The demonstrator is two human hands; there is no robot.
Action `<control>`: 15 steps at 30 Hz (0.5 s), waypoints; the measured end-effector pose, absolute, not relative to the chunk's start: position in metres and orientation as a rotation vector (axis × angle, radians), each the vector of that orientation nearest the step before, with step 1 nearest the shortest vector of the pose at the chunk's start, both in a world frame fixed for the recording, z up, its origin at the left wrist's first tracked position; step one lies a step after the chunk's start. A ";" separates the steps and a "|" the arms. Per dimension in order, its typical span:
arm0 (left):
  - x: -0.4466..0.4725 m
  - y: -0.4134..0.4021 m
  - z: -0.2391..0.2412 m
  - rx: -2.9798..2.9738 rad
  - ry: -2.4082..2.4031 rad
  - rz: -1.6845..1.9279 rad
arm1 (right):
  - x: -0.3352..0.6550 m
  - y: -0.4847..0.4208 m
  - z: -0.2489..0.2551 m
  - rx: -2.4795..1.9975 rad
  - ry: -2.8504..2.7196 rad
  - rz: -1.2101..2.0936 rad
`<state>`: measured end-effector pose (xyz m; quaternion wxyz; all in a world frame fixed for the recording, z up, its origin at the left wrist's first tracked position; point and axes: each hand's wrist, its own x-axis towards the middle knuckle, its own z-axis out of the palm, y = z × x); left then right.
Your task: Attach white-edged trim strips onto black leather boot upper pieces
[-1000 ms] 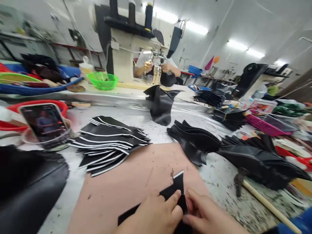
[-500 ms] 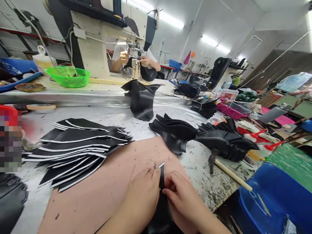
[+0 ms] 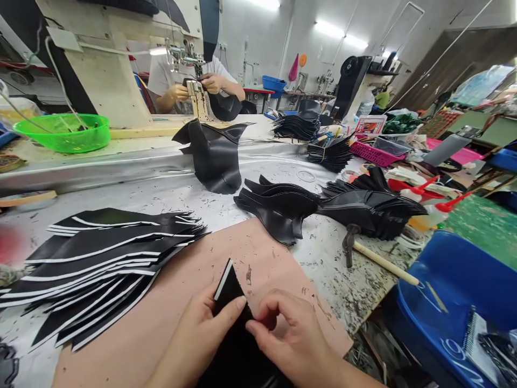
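My left hand [image 3: 194,337] and my right hand [image 3: 288,337] both pinch one black leather piece [image 3: 228,288] with a white edge, held over a pinkish-brown mat [image 3: 266,253] at the near edge of the table. The piece's pointed tip sticks up between my thumbs; its lower part runs down between my wrists. A fanned stack of similar black pieces with white edges [image 3: 100,258] lies just left of my left hand.
Folded black leather parts [image 3: 278,207] and more of them [image 3: 371,207] lie ahead right, beside a hammer [image 3: 375,258]. A blue bin [image 3: 452,302] stands at the right. Across the table a person sews at a machine [image 3: 194,86]. A green bowl [image 3: 64,132] sits far left.
The camera has swung right and down. My hands turned the black piece, so its white-edged tip now leans left instead of standing narrow between my thumbs.
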<state>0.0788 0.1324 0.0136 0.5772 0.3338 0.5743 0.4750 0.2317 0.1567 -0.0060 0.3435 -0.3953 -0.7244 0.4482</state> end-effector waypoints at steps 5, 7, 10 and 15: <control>0.079 0.131 0.005 0.878 1.387 1.075 | 0.227 0.156 -0.003 -0.957 -1.898 1.056; 0.080 0.129 0.004 0.883 1.429 1.063 | 0.227 0.156 -0.001 -0.830 -1.973 0.882; 0.081 0.128 0.004 0.897 1.458 1.050 | 0.228 0.157 0.002 -0.708 -2.051 0.665; 0.074 0.128 0.005 0.946 1.417 0.990 | 0.231 0.157 0.002 -0.770 -2.035 0.803</control>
